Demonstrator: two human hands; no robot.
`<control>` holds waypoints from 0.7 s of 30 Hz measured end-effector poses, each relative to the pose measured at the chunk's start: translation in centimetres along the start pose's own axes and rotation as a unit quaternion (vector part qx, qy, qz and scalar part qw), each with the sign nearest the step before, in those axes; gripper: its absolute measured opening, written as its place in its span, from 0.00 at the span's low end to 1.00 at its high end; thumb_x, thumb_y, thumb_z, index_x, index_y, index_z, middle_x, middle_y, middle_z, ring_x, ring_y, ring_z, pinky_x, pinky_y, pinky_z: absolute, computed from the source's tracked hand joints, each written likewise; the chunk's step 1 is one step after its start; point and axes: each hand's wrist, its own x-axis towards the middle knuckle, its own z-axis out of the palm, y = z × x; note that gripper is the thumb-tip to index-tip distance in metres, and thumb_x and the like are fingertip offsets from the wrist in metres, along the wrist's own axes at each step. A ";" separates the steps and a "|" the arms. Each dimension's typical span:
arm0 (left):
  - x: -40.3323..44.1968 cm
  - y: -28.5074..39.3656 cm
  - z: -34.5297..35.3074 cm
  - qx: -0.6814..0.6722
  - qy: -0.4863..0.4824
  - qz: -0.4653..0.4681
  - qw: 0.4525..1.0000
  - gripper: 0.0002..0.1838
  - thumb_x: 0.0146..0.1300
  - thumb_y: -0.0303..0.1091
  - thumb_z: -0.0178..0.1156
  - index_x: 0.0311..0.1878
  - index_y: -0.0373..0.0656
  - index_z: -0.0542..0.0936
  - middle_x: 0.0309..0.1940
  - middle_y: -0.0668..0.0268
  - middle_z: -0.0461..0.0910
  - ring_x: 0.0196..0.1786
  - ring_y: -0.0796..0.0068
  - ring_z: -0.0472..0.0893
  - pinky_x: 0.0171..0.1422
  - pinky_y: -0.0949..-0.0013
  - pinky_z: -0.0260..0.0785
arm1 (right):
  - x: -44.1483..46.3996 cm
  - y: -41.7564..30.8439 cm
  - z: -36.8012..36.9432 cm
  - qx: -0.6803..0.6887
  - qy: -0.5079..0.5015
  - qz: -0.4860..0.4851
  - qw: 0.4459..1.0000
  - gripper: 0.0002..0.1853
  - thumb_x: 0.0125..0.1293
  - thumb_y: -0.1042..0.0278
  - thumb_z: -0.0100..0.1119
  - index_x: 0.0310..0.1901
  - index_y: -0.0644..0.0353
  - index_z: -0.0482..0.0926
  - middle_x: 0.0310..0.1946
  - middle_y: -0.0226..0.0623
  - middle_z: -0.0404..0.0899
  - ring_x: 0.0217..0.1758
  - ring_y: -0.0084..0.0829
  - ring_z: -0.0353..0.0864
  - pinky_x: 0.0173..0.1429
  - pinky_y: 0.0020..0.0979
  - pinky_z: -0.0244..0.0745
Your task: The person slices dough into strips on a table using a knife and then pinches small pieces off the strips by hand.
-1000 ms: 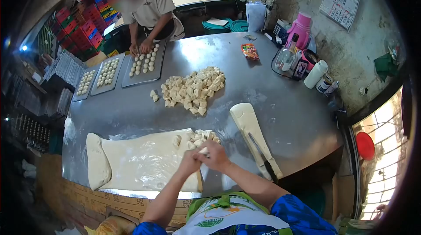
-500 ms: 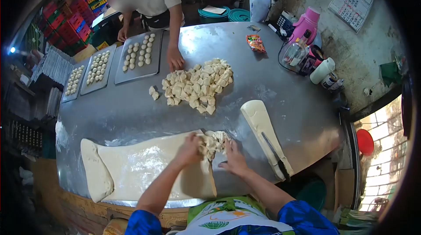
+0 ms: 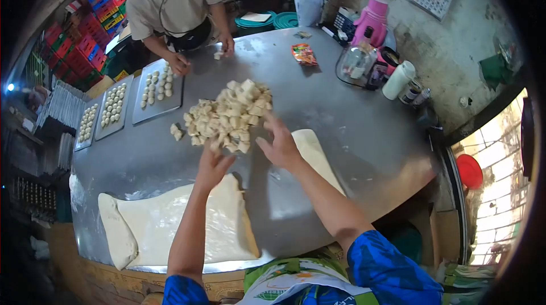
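A heap of cut dough pieces (image 3: 227, 114) lies in the middle of the metal table. My left hand (image 3: 212, 165) is at the heap's near edge, thumb apart, its fingertips against the pieces. On the heap's right side is my right hand (image 3: 281, 144), fingers spread and holding nothing. Below my left forearm a large flat dough sheet (image 3: 170, 219) rests with its left end folded over. A long dough strip (image 3: 313, 151) is partly hidden behind my right arm, and the knife on it cannot be seen.
Three trays of dough balls, the nearest tray (image 3: 139, 112) among them, stand at the far left. A co-worker (image 3: 176, 9) stands behind them, hands at the table. A snack packet (image 3: 304, 54), a pink thermos (image 3: 372, 20) and a white bottle (image 3: 399, 80) are at the far right.
Both my hands have moved forward from the dough sheet's right edge to the heap, and the cut pieces there are now on the heap. The co-worker's hand has drawn back from the heap.
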 end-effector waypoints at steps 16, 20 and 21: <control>-8.4 -0.5 18.3 0.101 -0.014 -0.089 0.991 0.11 0.61 0.29 0.64 0.45 0.41 0.78 0.35 0.66 0.79 0.33 0.73 0.76 0.39 0.71 0.70 | -24.5 5.6 -21.2 -0.201 -0.270 0.308 0.890 0.24 0.71 0.63 0.46 0.67 0.57 0.66 0.58 0.53 0.75 0.50 0.53 0.79 0.53 0.48 0.74; 1.7 -4.9 20.0 0.160 0.016 0.009 0.987 0.14 0.58 0.30 0.66 0.47 0.41 0.78 0.33 0.63 0.80 0.30 0.67 0.75 0.37 0.65 0.69 | -24.3 2.8 -21.8 -0.172 -0.257 0.324 0.894 0.25 0.73 0.63 0.44 0.70 0.56 0.62 0.55 0.53 0.76 0.47 0.54 0.80 0.50 0.48 0.74; 3.6 -5.7 20.8 0.150 0.015 0.007 0.989 0.14 0.58 0.30 0.66 0.47 0.41 0.78 0.33 0.63 0.80 0.30 0.67 0.75 0.37 0.65 0.69 | -25.4 1.8 -21.2 -0.194 -0.241 0.308 0.900 0.26 0.73 0.62 0.44 0.71 0.55 0.62 0.51 0.53 0.78 0.44 0.55 0.80 0.47 0.48 0.74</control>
